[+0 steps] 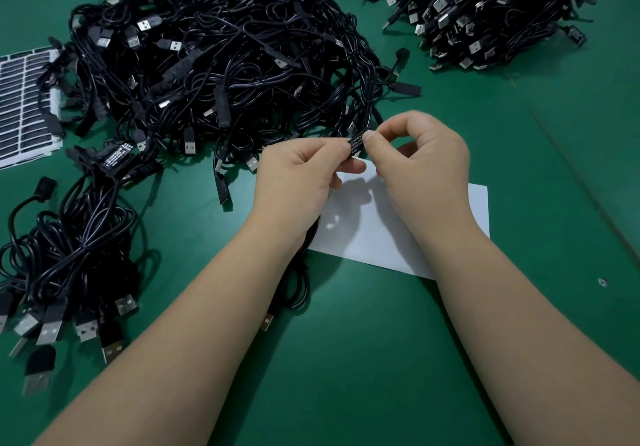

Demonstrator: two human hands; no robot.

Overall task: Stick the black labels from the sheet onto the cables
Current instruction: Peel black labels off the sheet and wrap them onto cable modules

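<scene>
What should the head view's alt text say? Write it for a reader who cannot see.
Both hands, left hand and right hand, pinch a black label on a cable above a white sheet. Tangled black cables pile on the green table.

Two bare forearms are seen — no sleeves, watch or rings are worn; the left hand point(298, 172) and right hand point(419, 158) are ungloved, with nails kept short.

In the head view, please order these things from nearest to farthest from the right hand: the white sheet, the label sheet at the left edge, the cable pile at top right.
From the right hand:
1. White sheet, directly under the hand.
2. Cable pile at top right, beyond the hand.
3. Label sheet, at the far left edge.
</scene>
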